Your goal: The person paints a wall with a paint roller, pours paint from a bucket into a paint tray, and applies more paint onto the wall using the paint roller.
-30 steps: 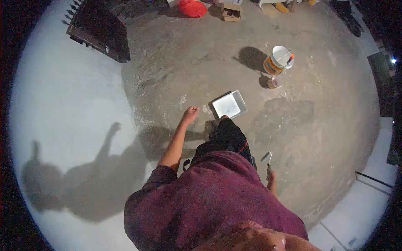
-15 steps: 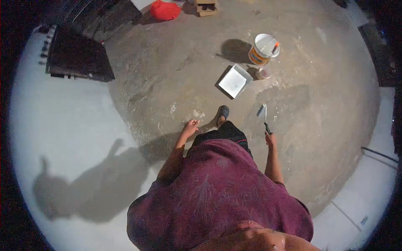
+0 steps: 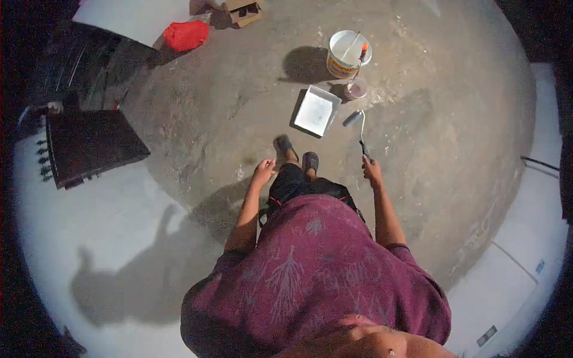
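Note:
My right hand (image 3: 372, 171) is wrapped round the dark handle of a paint roller (image 3: 353, 118). The roller's grey sleeve points away from me, just right of a white paint tray (image 3: 316, 112), apart from it and above the floor. My left hand (image 3: 263, 172) hangs by my thigh with nothing visible in it, its fingers loosely bent and a little apart. Behind the tray stands a small clear tub (image 3: 356, 89) with pinkish contents. Beyond that is a white bucket (image 3: 342, 67) with an orange-and-yellow label; a stick and an orange-tipped tool lean at its rim.
On the left, a dark box-like object (image 3: 95, 143) with a row of knobs stands against the white wall (image 3: 119, 203). A red bag (image 3: 186, 36) and an open cardboard box (image 3: 243, 12) lie farther back. My dark shoes (image 3: 310, 161) are close before the tray.
I have moved nearer the tray, and both shoes now show. The roller has come forward and turned, its sleeve now close to the tray. The view has swung rightward.

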{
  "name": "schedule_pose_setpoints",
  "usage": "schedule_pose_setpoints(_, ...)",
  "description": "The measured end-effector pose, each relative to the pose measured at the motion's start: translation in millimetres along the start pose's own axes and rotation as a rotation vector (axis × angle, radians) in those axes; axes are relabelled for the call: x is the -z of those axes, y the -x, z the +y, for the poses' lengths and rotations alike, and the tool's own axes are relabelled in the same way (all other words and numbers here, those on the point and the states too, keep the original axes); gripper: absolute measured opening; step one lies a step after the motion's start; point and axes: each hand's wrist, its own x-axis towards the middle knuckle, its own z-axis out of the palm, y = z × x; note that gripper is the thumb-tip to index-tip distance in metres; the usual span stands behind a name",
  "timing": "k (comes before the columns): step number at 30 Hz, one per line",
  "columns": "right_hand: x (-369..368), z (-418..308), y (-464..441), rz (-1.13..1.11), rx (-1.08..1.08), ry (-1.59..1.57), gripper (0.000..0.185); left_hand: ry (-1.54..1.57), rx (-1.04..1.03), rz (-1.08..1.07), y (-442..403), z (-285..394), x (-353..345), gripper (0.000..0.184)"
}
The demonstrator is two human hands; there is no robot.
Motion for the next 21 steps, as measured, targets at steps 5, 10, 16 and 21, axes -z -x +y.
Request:
schedule_pose_setpoints(5,-1.3,-41.1,-12.9,-0.039,-0.083,-0.219,0.038,0.01,0.146,-0.117,-60.8,-6.5,15.9,0.051)
schedule_pose_setpoints(10,-4.9,-57.8,-60.4,-0.009,-0.181,-0.287,0.038,0.058,0.067,-0.061,-133.3,11.4,39.2,0.051)
schedule_pose_setpoints(16,-2.8,-96.2,-143.6,0.037,-0.269,-0.418,0.035,-0.013,0.094,0.058,-188.9,58.0,94.4,0.051)
schedule_pose_setpoints(21,8.1,-116.9,-240.8,-0.001,-0.293,-0.514,0.035,-0.097,0.304,0.087,-180.1,84.4,104.8,0.053)
